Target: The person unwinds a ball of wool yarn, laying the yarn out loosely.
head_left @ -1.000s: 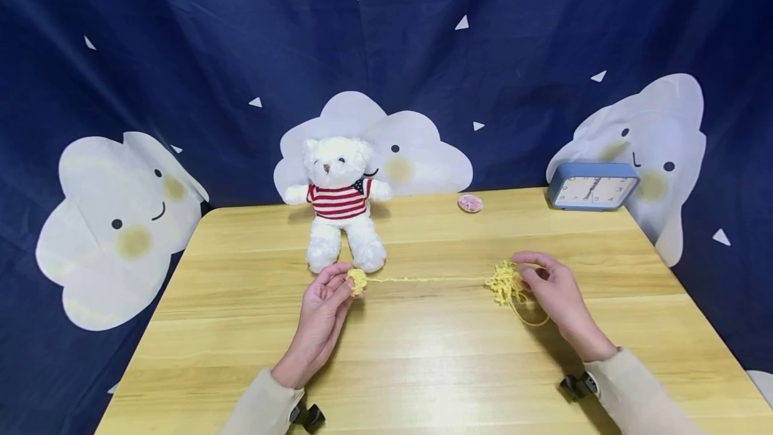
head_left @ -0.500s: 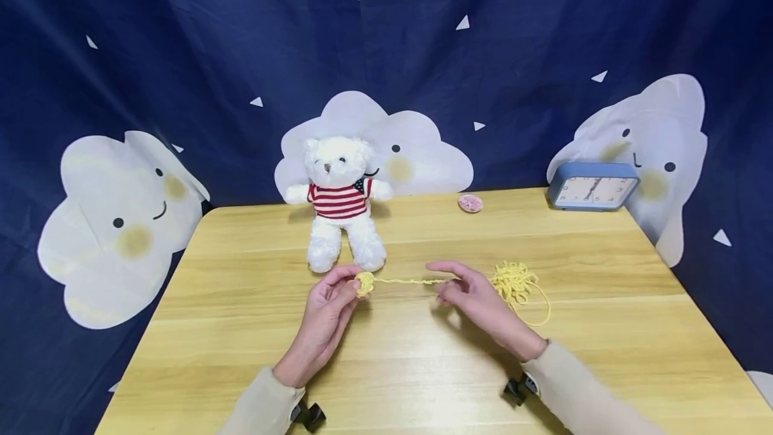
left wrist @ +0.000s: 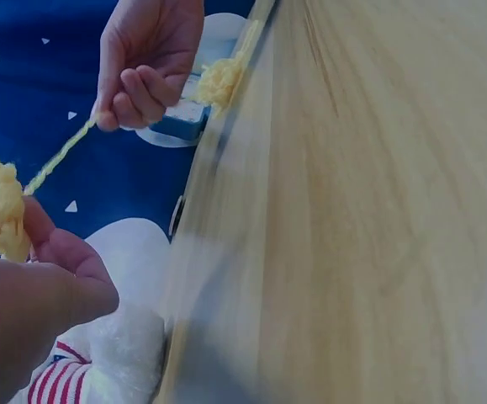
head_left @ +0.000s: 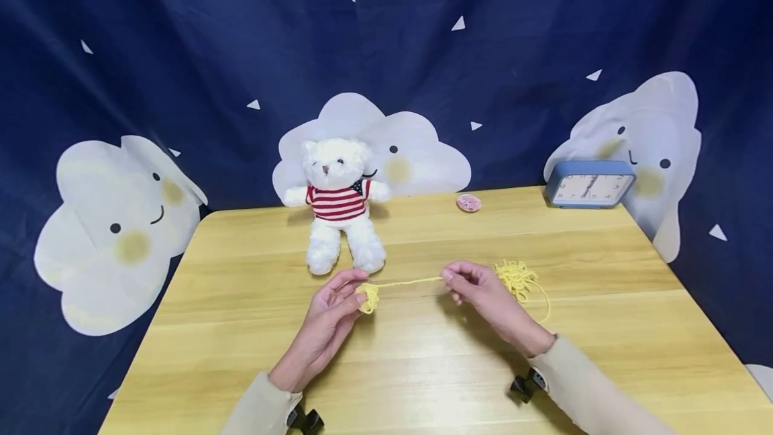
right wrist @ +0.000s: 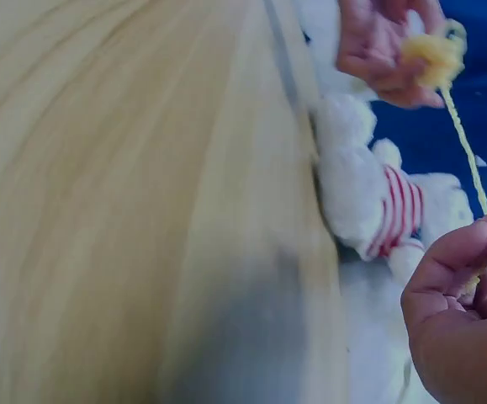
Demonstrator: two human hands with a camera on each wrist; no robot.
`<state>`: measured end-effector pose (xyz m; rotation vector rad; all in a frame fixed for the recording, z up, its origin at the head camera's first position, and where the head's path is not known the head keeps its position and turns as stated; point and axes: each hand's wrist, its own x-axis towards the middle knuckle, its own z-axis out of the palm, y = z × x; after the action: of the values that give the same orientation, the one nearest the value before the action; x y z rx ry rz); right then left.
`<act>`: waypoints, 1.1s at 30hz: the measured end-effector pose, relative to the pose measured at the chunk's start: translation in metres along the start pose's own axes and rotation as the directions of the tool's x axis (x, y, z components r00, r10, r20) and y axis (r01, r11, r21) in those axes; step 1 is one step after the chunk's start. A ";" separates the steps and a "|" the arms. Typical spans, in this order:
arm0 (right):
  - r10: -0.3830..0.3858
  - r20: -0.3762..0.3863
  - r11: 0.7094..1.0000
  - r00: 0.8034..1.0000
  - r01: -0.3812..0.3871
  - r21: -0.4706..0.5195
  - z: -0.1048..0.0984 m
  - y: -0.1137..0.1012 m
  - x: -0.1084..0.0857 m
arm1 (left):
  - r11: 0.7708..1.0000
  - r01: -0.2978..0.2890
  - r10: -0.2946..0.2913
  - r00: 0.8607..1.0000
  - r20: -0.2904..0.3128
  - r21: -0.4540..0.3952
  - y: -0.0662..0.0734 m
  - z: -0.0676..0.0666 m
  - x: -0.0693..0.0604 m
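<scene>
A small wound bundle of yellow yarn [head_left: 368, 298] is pinched between the thumb and fingers of the left hand [head_left: 323, 319]. From it a taut strand [head_left: 410, 282] runs right to the right hand [head_left: 492, 301], which pinches it between thumb and fingertips. Just beyond the right hand a loose heap of the same yarn [head_left: 515, 278] lies on the table, one loop trailing toward the wrist. In the left wrist view the bundle [left wrist: 3, 206] shows close up in the left hand. The right wrist view shows the right hand [right wrist: 462, 311] gripping the strand [right wrist: 466, 151].
A white teddy bear [head_left: 339, 203] in a striped shirt sits behind the left hand on the wooden table [head_left: 423, 368]. A small pink round item [head_left: 468, 203] lies near the back edge. At the back right stands a blue clock [head_left: 590, 184], before a dark blue curtain [head_left: 417, 39].
The right hand has moved left from the loose heap and now pinches the strand nearer the left hand. The left hand's bundle has shifted slightly right and tilted lower.
</scene>
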<state>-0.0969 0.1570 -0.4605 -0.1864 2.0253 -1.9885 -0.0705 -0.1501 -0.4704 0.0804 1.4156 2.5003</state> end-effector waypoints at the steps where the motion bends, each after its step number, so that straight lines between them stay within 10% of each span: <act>1: -0.005 -0.016 1.000 1.000 0.005 0.021 -0.004 -0.001 -0.001 | 1.000 -0.002 0.002 1.000 0.006 -0.004 0.000 -0.001 0.000; 16: -0.068 -0.147 0.996 0.987 0.075 0.048 -0.059 -0.005 -0.031 | 0.997 -0.034 0.041 0.993 -0.109 0.068 0.000 -0.005 -0.003; 33: -0.076 -0.207 0.984 0.975 0.107 0.146 -0.092 0.001 -0.054 | 0.993 -0.111 0.121 0.947 -0.296 0.050 0.002 -0.006 -0.004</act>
<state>-0.0729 0.2607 -0.4551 -0.0466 1.9977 -2.2961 -0.0679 -0.1568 -0.4711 -0.2255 1.6087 2.6737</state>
